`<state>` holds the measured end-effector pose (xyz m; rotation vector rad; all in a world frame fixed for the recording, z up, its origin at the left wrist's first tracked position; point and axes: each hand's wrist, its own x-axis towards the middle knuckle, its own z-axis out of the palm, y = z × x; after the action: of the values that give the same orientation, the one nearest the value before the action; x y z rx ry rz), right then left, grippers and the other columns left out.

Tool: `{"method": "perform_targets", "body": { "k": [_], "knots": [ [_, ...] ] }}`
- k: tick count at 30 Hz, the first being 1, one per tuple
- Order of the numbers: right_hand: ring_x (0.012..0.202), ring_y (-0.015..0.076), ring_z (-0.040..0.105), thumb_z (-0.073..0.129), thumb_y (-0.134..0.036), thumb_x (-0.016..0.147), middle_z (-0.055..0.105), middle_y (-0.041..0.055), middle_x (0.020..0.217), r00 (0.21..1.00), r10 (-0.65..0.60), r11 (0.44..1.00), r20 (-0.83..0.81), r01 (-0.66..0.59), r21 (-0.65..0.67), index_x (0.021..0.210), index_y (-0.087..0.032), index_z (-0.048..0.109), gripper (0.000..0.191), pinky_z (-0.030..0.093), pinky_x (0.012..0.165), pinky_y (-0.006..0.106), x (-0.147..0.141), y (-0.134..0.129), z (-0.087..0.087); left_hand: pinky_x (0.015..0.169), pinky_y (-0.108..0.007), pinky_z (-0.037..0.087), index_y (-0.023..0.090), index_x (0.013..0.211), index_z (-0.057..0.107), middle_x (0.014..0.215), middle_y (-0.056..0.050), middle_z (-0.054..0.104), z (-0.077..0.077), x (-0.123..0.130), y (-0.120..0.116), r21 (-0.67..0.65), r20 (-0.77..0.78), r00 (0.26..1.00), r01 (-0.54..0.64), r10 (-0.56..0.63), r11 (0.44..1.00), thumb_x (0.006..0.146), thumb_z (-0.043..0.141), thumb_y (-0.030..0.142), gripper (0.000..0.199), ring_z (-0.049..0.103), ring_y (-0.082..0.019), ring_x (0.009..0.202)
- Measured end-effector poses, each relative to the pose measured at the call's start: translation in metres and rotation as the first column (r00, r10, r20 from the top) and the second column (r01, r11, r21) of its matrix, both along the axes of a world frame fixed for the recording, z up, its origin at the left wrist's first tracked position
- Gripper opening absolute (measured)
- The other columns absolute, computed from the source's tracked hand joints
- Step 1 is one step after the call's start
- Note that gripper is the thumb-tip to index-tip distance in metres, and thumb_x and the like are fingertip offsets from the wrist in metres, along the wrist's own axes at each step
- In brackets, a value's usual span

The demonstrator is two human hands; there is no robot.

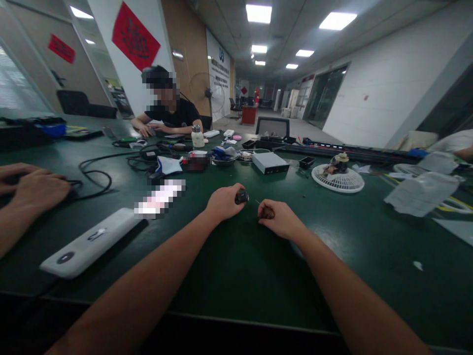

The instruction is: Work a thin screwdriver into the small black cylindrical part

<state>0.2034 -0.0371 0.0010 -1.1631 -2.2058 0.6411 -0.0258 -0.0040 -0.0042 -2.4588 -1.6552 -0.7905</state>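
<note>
Left hand (223, 203) has its fingers curled around a small black plastic part (242, 197); right hand (283, 220) has its fingers pinching a small brown lump (268, 213), too small to identify. Both are over a dark green workbench (236, 276), nearer the camera than a flat silver metal box (270, 163). Left of the box: long white rounded slab (90, 241), thin black cable (96, 180), a co-worker's hand (33, 190). Right of it: round white plastic fan guard (338, 180).
</note>
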Motion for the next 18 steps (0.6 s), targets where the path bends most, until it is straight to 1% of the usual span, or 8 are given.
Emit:
{"method": "perform_targets", "body": {
  "k": [3,5,7,9,13,18],
  "knots": [
    [0.073,0.0172,0.065,0.073,-0.014,0.074,0.07,-0.001,0.081,0.991,-0.082,0.996,-0.108,0.086,0.031,0.085,-0.022,0.066,0.016,0.047,0.067,0.028,-0.003,0.005,-0.007,0.075,-0.034,0.053,0.027,0.117,0.061,0.099,-0.004,0.075,-0.001,-0.001,0.001,-0.027,-0.003,0.999,0.049,-0.05,0.998,0.08,0.071,0.034,0.039,0.072,-0.025,0.088],
    [0.075,0.0184,0.065,0.072,-0.016,0.076,0.071,0.0002,0.083,0.973,-0.131,0.989,-0.191,0.143,0.048,0.086,-0.022,0.065,0.013,0.048,0.07,0.03,-0.004,0.01,-0.011,0.079,-0.034,0.052,0.027,0.116,0.062,0.099,-0.003,0.075,-0.001,-0.001,0.002,-0.044,-0.014,0.992,0.121,-0.122,0.992,0.079,0.072,0.033,0.038,0.071,-0.024,0.09],
    [0.077,0.0188,0.066,0.07,-0.018,0.078,0.071,0.0009,0.085,0.951,-0.151,0.984,-0.27,0.171,0.054,0.088,-0.022,0.064,0.013,0.049,0.071,0.03,-0.004,0.013,-0.014,0.083,-0.035,0.051,0.026,0.113,0.063,0.099,-0.002,0.075,0.0,0.0,0.001,-0.048,-0.034,0.979,0.198,-0.2,0.979,0.079,0.072,0.031,0.035,0.071,-0.023,0.091],
    [0.078,0.0187,0.067,0.069,-0.02,0.079,0.072,0.0013,0.088,0.933,-0.142,0.984,-0.331,0.17,0.057,0.089,-0.021,0.063,0.012,0.05,0.072,0.03,-0.004,0.015,-0.016,0.085,-0.035,0.05,0.025,0.109,0.065,0.099,-0.002,0.075,0.001,0.003,-0.001,-0.04,-0.06,0.961,0.267,-0.269,0.963,0.08,0.072,0.032,0.031,0.07,-0.022,0.091],
    [0.076,0.0179,0.066,0.07,-0.02,0.078,0.072,0.0,0.085,0.92,-0.108,0.989,-0.377,0.14,0.057,0.087,-0.022,0.063,0.012,0.05,0.072,0.029,-0.005,0.012,-0.015,0.084,-0.036,0.048,0.024,0.106,0.066,0.096,-0.003,0.073,0.005,0.01,-0.006,-0.014,-0.104,0.923,0.371,-0.371,0.928,0.083,0.071,0.037,0.027,0.068,-0.022,0.09],
    [0.07,0.0171,0.062,0.071,-0.019,0.075,0.068,-0.0016,0.078,0.912,-0.145,0.983,-0.383,0.178,0.052,0.083,-0.021,0.063,0.011,0.047,0.068,0.029,-0.005,0.01,-0.012,0.085,-0.036,0.046,0.023,0.106,0.066,0.095,-0.004,0.071,0.009,0.014,-0.011,-0.022,-0.099,0.903,0.418,-0.418,0.908,0.086,0.069,0.038,0.025,0.067,-0.023,0.091]
  ]
}}
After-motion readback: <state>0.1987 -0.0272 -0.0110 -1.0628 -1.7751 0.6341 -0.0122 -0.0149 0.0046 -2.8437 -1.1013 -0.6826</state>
